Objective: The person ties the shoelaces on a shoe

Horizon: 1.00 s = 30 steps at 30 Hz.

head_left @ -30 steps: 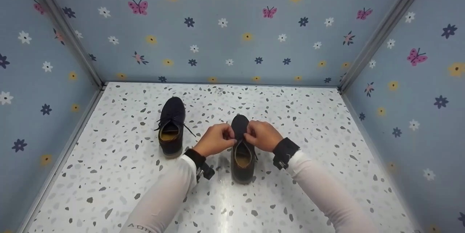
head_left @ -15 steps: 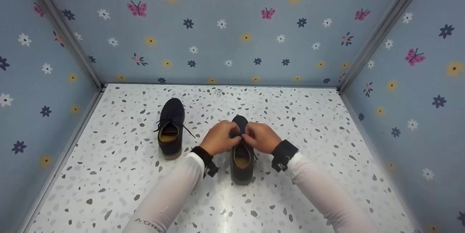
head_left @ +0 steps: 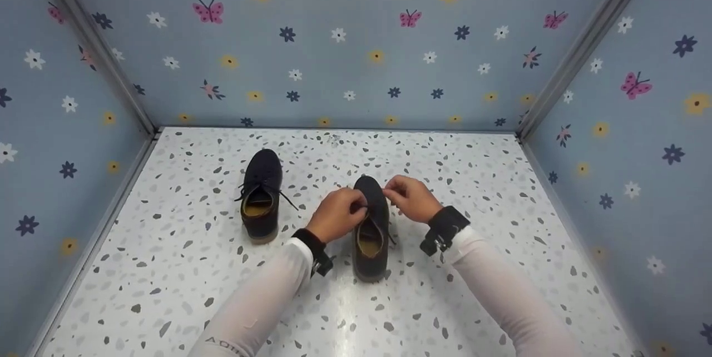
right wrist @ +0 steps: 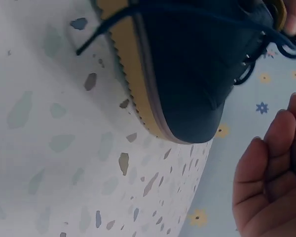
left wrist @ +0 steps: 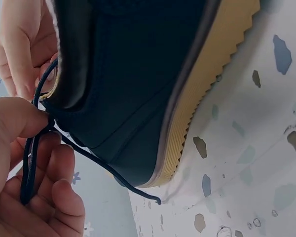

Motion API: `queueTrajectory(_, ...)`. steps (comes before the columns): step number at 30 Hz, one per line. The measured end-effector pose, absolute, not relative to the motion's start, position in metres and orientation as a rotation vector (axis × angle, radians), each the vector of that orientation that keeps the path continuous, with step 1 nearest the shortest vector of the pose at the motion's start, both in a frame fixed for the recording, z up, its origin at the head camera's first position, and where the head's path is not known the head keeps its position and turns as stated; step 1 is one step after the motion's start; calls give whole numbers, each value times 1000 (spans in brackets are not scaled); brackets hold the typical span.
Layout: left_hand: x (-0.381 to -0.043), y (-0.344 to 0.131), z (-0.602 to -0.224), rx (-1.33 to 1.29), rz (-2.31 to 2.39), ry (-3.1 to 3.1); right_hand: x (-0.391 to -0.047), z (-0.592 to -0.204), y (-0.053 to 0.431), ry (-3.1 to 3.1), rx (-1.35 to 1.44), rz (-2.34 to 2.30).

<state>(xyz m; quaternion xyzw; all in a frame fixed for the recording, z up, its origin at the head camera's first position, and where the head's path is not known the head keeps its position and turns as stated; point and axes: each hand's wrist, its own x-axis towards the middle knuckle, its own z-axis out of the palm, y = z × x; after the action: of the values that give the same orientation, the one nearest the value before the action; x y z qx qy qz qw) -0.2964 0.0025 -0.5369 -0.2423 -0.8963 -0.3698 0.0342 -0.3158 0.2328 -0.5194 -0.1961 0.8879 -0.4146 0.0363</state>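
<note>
A dark lace-up shoe [head_left: 371,259] stands on the speckled floor, toe pointing away. My left hand [head_left: 338,215] is over its lacing at the left. In the left wrist view, thumb and index finger pinch the dark shoelace [left wrist: 30,170], which hangs in a loop below them. A loose lace end [left wrist: 133,187] trails past the toe. My right hand [head_left: 411,198] is just right of the shoe, thumb and forefinger together. Another stretch of lace arcs toward its fingertips in the left wrist view; the grip itself is partly hidden. Its other fingers [right wrist: 251,173] curl loosely.
A matching dark shoe [head_left: 262,170] stands apart at the left, its laces lying loose at both sides. A blue flowered panel [head_left: 345,40] rises behind the white floor [head_left: 473,301]. Similar panels border it at left and right.
Both hands came together over the lacing half a second ago. My right hand has since drawn away to the right, while the left stays almost in place. The shoes have not moved.
</note>
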Motion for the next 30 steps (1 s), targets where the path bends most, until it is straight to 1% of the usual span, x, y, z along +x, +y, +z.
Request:
queueTrajectory(4, -296, 2, -539, -765, -1119, -2748, -319, -514, 230, 2681, -542, -1261)
queueTrajectory(10, -295, 4, -539, -755, -1124, -2736, -320, -509, 220, 2644, -636, -1104)
queueTrajectory(13, -294, 4, -539, -741, -1121, -2729, -319, -509, 217, 2625, -631, -1050)
queueTrajectory(20, -294, 5, -541, -741, -1111, -2683, -317, -511, 216, 2537, -583, -1042)
queueTrajectory(30, -293, 6, -541, -701, -1160, -2704, -318, -512, 216, 2473, -612, -1071)
